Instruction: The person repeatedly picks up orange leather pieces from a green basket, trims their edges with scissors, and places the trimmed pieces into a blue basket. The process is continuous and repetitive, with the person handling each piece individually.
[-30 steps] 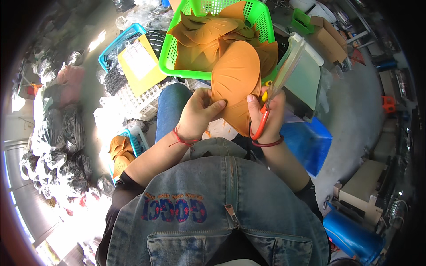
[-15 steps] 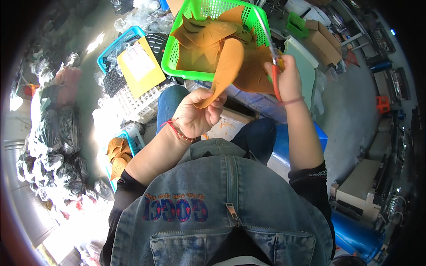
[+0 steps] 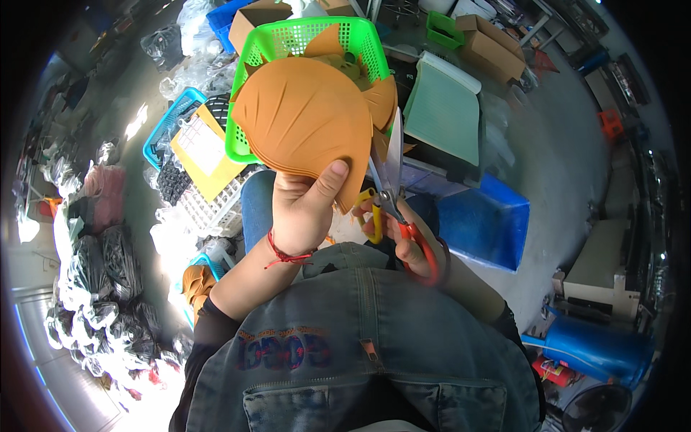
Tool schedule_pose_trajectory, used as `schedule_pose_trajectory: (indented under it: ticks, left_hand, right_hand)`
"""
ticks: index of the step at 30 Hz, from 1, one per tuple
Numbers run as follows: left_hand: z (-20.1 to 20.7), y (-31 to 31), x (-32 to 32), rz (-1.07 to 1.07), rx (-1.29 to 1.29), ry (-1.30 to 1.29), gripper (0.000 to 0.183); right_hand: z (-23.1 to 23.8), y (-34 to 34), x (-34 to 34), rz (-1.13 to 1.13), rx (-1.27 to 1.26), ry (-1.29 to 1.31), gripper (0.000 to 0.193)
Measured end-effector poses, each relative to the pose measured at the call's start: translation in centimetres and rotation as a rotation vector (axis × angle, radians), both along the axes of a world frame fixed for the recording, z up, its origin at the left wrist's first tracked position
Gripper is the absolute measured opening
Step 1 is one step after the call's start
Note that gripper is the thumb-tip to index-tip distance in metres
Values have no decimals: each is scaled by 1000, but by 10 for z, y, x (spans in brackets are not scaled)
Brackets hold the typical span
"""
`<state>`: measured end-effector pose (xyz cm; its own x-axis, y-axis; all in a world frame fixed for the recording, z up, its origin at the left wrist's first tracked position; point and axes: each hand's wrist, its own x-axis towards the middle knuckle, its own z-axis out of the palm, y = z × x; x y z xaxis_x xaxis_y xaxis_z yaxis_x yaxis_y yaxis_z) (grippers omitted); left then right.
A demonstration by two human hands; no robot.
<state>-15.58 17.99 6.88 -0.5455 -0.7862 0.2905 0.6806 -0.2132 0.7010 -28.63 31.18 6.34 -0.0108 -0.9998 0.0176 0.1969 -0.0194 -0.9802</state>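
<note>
My left hand (image 3: 306,212) grips a rounded orange-brown sheet piece (image 3: 309,115) by its narrow lower end, thumb on top. Curved lines mark its face, and its lower left edge shows several thin layers. Scissors (image 3: 389,194) with one red and one yellow handle loop are in my right hand (image 3: 416,241), its fingers at the loops. Their blades point away from me and are parted, beside the piece's right edge; I cannot tell whether they touch it. Behind the piece stands a green plastic basket (image 3: 236,137) with more orange-brown pieces, partly hidden.
A yellow clipboard (image 3: 209,155) with paper lies left of the basket. To the right are a pale green pad (image 3: 443,108) and a blue bin (image 3: 486,223). Black plastic bags (image 3: 119,259) line the left side. A cardboard box (image 3: 489,47) sits far right.
The piece has turned from nearly edge-on to broad face up in my left hand. My right hand has brought the scissors down and left, close to the piece, with the blades now parted.
</note>
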Motion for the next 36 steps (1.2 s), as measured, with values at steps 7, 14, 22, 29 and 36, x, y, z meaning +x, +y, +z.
schedule_pose_trajectory:
  ticks: [7,14,22,29,36]
  left_hand:
    - [-3,18,-3,-18,-51,-63,40]
    - [2,20,-1,-17,-51,-63,34]
    - [-3,6,21,-199,-260,-151,30]
    - [-13,5,26,-671,-421,-518,49]
    - [24,-45,16,-289,-915,-1082,13]
  right_hand:
    - [2,-11,11,-3,-124,-106,84]
    - [-1,-9,8,20,-148,-17,76]
    - [5,-22,5,-269,-147,-145,63]
    - [-1,-14,-14,-374,-20,-28,37]
    - [-23,10,-29,-715,-109,-69,35]
